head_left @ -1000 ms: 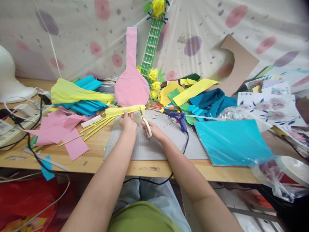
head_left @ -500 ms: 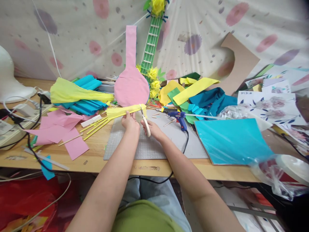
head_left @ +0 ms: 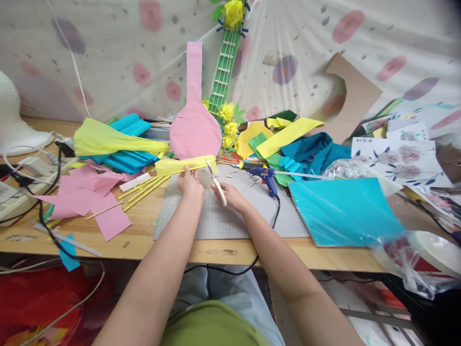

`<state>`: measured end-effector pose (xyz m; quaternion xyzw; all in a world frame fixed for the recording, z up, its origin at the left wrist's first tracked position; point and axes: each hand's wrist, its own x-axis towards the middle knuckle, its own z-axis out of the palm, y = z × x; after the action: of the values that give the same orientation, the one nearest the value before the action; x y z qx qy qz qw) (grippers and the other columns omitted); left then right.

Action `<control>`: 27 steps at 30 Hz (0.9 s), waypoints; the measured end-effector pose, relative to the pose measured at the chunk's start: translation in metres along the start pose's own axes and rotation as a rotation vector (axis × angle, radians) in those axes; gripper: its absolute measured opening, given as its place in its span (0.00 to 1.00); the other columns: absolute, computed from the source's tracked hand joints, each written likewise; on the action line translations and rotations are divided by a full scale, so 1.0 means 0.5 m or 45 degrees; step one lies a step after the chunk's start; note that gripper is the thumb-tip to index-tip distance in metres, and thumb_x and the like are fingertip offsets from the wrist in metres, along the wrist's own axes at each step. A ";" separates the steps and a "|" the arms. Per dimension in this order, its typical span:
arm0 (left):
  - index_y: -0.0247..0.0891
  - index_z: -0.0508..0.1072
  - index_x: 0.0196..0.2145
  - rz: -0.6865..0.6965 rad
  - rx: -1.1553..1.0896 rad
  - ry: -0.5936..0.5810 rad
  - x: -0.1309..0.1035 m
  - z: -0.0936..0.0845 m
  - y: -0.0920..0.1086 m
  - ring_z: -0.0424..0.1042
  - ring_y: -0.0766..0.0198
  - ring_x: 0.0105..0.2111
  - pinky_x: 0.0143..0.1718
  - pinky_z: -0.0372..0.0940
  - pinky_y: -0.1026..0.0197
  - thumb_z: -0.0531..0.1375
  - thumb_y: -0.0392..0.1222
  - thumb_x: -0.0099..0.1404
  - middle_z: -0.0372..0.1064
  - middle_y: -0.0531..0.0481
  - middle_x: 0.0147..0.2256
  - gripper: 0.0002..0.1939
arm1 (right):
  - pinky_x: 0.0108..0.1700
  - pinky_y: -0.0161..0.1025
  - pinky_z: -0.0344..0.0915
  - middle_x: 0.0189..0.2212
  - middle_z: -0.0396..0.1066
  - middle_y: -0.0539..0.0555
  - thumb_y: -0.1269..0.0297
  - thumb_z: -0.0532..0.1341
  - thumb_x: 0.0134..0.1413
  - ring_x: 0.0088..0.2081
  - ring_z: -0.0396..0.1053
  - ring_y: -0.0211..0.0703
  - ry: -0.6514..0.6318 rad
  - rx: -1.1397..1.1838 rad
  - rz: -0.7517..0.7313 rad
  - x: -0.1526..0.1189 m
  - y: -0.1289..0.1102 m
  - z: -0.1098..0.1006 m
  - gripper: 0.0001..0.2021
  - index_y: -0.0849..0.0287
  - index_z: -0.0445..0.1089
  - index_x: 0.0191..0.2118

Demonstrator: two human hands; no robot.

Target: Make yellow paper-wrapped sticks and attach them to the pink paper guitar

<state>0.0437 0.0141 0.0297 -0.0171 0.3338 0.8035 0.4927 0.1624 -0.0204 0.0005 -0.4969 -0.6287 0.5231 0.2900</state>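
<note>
My left hand [head_left: 190,182] pinches the lower edge of a yellow crepe paper strip [head_left: 169,166], above the grey cutting mat [head_left: 230,221]. In my right hand [head_left: 228,196] are white-handled scissors [head_left: 218,189], their blades at the strip's right part. Several yellow-wrapped sticks [head_left: 144,193] lie left of my left hand. Behind the strip stands a pink banjo-shaped piece [head_left: 196,129]. A blue glue gun [head_left: 265,178] rests on the mat to the right of my right hand.
Pink paper pieces [head_left: 82,192] and yellow and blue crepe paper lie at the left. A turquoise sheet pack [head_left: 345,209] sits at the right. Behind stands a green stringed neck [head_left: 224,72] with yellow flowers. A black cord hangs over the table's front edge [head_left: 223,252].
My left hand and the yellow strip have shifted slightly left. The scissors have moved a little, with their blades still at the strip's right part. The whole view has shifted slightly.
</note>
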 end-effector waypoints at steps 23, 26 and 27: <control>0.33 0.64 0.24 0.003 0.549 -0.299 0.076 -0.085 0.060 0.71 0.71 0.24 0.38 0.66 0.60 0.56 0.29 0.57 0.70 0.53 0.23 0.06 | 0.22 0.31 0.57 0.22 0.60 0.47 0.43 0.59 0.40 0.22 0.59 0.31 -0.679 -0.345 0.305 -0.060 -0.037 -0.147 0.24 0.63 0.61 0.30; 0.33 0.63 0.23 0.004 0.550 -0.309 0.072 -0.082 0.062 0.71 0.72 0.24 0.37 0.67 0.61 0.56 0.29 0.57 0.70 0.53 0.23 0.06 | 0.23 0.31 0.58 0.21 0.59 0.47 0.41 0.56 0.43 0.22 0.58 0.31 -0.735 -0.276 0.293 -0.063 -0.040 -0.136 0.24 0.62 0.60 0.31; 0.33 0.63 0.23 0.003 0.552 -0.307 0.071 -0.082 0.063 0.70 0.72 0.23 0.37 0.67 0.61 0.56 0.29 0.57 0.70 0.53 0.23 0.06 | 0.24 0.32 0.58 0.22 0.59 0.47 0.41 0.55 0.44 0.22 0.58 0.31 -0.745 -0.257 0.281 -0.063 -0.042 -0.134 0.24 0.62 0.60 0.31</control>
<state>-0.0122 0.0097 0.0018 0.1853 0.4373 0.7098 0.5203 0.2256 -0.0242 0.0442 -0.4169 -0.6765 0.6069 -0.0120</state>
